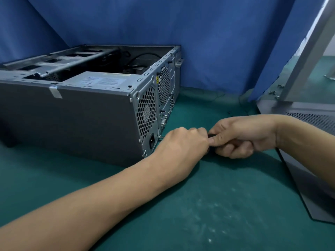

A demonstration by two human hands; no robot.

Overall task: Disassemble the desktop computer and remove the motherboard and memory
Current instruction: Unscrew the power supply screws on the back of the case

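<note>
Unscrewing: low rear-panel screw (160, 137) on the computer case (72, 113), just beside the power socket (152, 142).
Hands: left hand (183, 144) clenched round the front of the screwdriver (211, 136); right hand (241, 135) grips the black handle behind it.
Tip: hidden by the left knuckles; probably seated in the screw head, can't confirm.
Technique: keep the shaft square to the rear panel and push in while turning. Left hand steadies, right hand turns. Catch the screw as it comes free.
Case: lies on its side on the table (199, 205), open side up.
Motherboard/memory: not visible from this angle. My guess is both are still inside, low behind the power supply (101, 81).
Progress: early. Side cover off, internals apparently not out yet.
In the way: power supply and drive cage (54, 64) sit across the top opening; black cables (143, 57) loop inside behind them. All likely need clearing before the board lifts out.
Around: grey metal panel (311, 118) leans at the right, close to the right forearm. Loose screws (273, 93) lie behind it. Blue curtain (199, 33) hangs at the back.
Risk: driver slipping out of the screw head; elbow knocking the panel.
</note>
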